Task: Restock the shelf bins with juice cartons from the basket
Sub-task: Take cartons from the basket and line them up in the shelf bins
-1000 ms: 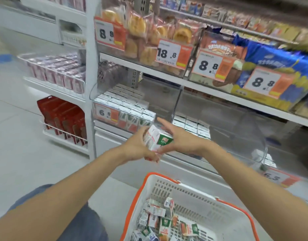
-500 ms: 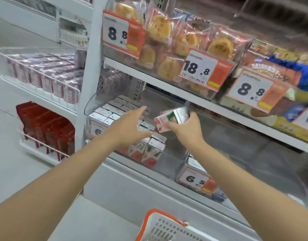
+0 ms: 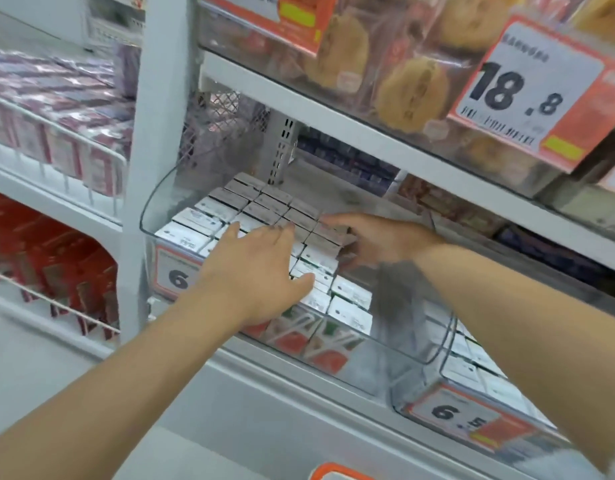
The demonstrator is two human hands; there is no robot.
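A clear shelf bin (image 3: 150,209) holds rows of upright juice cartons (image 3: 250,206) with white tops. My right hand (image 3: 379,240) reaches into the bin's right side and grips a juice carton (image 3: 334,233), thumb on top, at the end of a row. The carton is blurred and partly hidden by my fingers. My left hand (image 3: 261,271) lies spread with straight fingers over the front cartons and holds nothing. Only a sliver of the orange basket rim (image 3: 337,474) shows at the bottom edge.
A second clear bin (image 3: 434,358) with cartons and a 6.5 price tag (image 3: 465,420) sits to the right. The shelf (image 3: 368,133) above carries bagged pastries (image 3: 410,91) close over my hands. A white upright post (image 3: 157,133) stands to the left, with red packs (image 3: 56,271) beyond it.
My right hand carried the carton from mid-air down into the bin's right side. My left hand moved forward over the front cartons. The view moved closer, and the basket dropped nearly out of sight.
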